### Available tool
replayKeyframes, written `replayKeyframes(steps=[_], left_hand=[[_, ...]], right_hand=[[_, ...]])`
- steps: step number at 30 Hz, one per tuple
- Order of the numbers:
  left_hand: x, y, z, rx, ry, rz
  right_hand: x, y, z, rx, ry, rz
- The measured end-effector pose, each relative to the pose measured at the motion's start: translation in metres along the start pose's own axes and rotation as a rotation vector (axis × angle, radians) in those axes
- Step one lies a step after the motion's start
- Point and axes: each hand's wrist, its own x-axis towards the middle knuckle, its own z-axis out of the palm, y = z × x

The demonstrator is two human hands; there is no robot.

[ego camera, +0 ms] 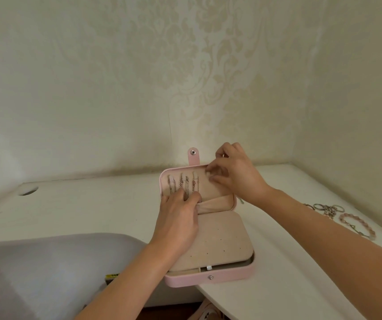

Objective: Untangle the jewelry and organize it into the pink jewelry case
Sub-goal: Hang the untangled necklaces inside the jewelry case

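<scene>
L hand [178, 220] presses chains [186, 183] in pink case [208, 279] – R hand [236, 174] pinches its lid top.

The jewelry case [208, 279] lies open on the desk [93, 211], low in the frame's centre, its near edge overhanging the desk's front. Its lid [215, 188] stands behind the base, with chains [186, 183] hanging side by side in its left half. The left hand [178, 218] rests on the chains' lower ends; the right hand [236, 172] is at the lid's upper right corner. At the far right, well apart from the case, a cluster of rings [326, 209] lies just behind a bead bracelet [358, 225].
</scene>
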Motion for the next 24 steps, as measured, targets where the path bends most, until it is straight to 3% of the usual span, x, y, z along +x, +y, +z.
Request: replayKeyframes(steps=[8,13,16,21,24], left_hand=[[0.002,-0.001,0.001,0.006,-0.038,-0.024],[0.002,-0.001,0.003,0.080,-0.002,-0.130],[0.003,-0.001,0.004,0.104,-0.008,-0.163],[0.007,-0.005,0.001,0.085,-0.059,-0.234],[0.012,-0.007,0.000,0.053,-0.099,-0.252]], right_hand=[[0.005,0.001,0.002,0.034,-0.099,0.003],[-0.005,0.023,-0.021,0.357,0.005,0.373],[-0.030,0.053,-0.027,0.253,-0.134,0.517],[-0.077,0.060,-0.024,0.046,-0.542,0.236],[-0.093,0.056,-0.027,-0.014,-0.631,0.184]])
